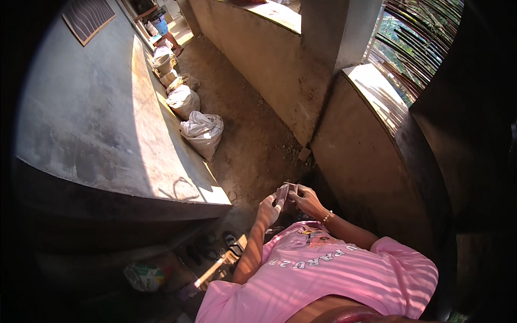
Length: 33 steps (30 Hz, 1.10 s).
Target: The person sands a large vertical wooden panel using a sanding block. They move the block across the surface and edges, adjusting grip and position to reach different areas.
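In front of my chest, both hands are raised close together over the dirt floor. My left hand [269, 210] grips a small flat brown piece [282, 193], thumb across its face; it looks like wood or stiff card, too small to tell which. My right hand [310, 202], with a beaded bracelet [327, 217] at the wrist, pinches a second thin brown piece [292, 188] right beside the first. Whether the two pieces touch or are joined, I cannot tell. Fingers partly hide both.
White woven sacks [202, 133] and a bucket [163, 63] line the left wall [93, 121]. A low wall [258, 52] runs along the right. Sandals [231, 239] and a wooden piece [214, 271] lie at lower left. Another person's leg [173, 40] shows at the far end.
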Available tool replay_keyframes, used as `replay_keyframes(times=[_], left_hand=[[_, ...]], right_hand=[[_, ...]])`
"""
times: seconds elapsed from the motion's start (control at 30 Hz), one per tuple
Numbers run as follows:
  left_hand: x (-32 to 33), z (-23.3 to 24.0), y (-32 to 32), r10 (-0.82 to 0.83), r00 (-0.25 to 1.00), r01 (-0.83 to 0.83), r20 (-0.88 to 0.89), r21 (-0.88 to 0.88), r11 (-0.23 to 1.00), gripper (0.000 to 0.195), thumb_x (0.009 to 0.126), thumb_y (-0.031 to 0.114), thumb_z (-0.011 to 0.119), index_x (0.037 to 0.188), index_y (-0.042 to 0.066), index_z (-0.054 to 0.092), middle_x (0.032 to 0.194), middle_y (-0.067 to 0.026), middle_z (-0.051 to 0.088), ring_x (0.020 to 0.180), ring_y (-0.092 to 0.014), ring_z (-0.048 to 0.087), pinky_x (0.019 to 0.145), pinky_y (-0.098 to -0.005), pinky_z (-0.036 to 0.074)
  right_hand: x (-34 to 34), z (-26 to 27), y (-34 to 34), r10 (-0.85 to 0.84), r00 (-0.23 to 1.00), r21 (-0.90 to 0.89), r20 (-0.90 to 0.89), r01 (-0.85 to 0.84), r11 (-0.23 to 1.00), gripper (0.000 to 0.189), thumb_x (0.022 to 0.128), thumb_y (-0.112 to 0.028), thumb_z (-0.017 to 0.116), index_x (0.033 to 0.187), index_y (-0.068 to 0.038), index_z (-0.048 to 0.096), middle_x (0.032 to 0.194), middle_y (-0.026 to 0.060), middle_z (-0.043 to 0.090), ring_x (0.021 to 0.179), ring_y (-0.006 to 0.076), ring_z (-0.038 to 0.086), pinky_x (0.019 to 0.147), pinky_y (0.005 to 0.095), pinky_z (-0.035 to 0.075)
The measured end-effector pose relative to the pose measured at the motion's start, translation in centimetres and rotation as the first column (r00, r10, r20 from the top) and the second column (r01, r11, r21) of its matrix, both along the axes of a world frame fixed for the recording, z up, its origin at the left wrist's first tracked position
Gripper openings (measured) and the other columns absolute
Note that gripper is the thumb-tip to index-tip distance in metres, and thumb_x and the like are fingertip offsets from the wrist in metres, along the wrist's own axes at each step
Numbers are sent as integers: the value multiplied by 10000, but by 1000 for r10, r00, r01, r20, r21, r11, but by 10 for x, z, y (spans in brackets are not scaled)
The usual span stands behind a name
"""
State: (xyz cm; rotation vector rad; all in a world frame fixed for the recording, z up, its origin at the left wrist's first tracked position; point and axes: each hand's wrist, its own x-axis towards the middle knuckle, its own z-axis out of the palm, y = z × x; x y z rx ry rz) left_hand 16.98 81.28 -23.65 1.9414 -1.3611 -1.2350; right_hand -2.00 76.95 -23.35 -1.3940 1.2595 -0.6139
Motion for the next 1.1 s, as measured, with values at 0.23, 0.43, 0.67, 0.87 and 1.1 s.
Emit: replay_keyframes(times=[0.23, 0.43, 0.67, 0.87, 1.1], left_hand=[[-3, 2, 11, 58, 978, -61, -201, -10, 998, 341, 1032, 71, 586, 1354, -5, 671, 1085, -138, 782, 987, -172, 728, 898, -299, 552], [2, 1, 3, 127, 901, -114, -416, 57, 992, 311, 1072, 61, 505, 1342, 40, 657, 951, -66, 729, 786, -128, 697, 721, -263, 551], [20, -120, -12, 249, 763, -164, -596, 193, 967, 327, 1116, 255, 490, 1361, 84, 623, 963, -107, 683, 645, -175, 662, 558, -312, 540], [60, -302, 73, 61, 951, -208, 302, 483, 851, 321, 1069, 314, 523, 1247, 56, 591, 864, -127, 687, 556, -207, 677, 460, -342, 511], [91, -318, 105, 193, 956, -289, 221, 590, 754, 308, 1062, 295, 509, 1235, 49, 575, 867, -124, 685, 566, -211, 684, 469, -343, 517]], right_hand=[[-4, -10, 7, -18, 1000, -40, -14, 18, 999, 343, 1032, -260, 661, 1231, 11, 726, 1050, 140, 756, 903, 210, 726, 752, 349, 591], [-13, -3, 3, 7, 985, -2, -173, -7, 1000, 335, 1028, -273, 660, 1169, 19, 743, 1077, 214, 765, 1021, 337, 727, 923, 418, 541], [-13, -9, -21, -95, 982, -41, -166, 89, 995, 255, 1009, -232, 685, 1094, 0, 748, 943, 165, 780, 832, 241, 714, 773, 404, 535], [-18, -12, -47, -140, 990, 48, -14, 141, 989, 227, 1006, -207, 663, 1141, -49, 754, 945, 178, 760, 812, 259, 669, 780, 383, 518], [-52, 7, -96, -375, 912, 34, -168, 386, 922, 338, 971, -261, 684, 1230, -50, 730, 1085, 202, 769, 1024, 356, 745, 917, 438, 559]])
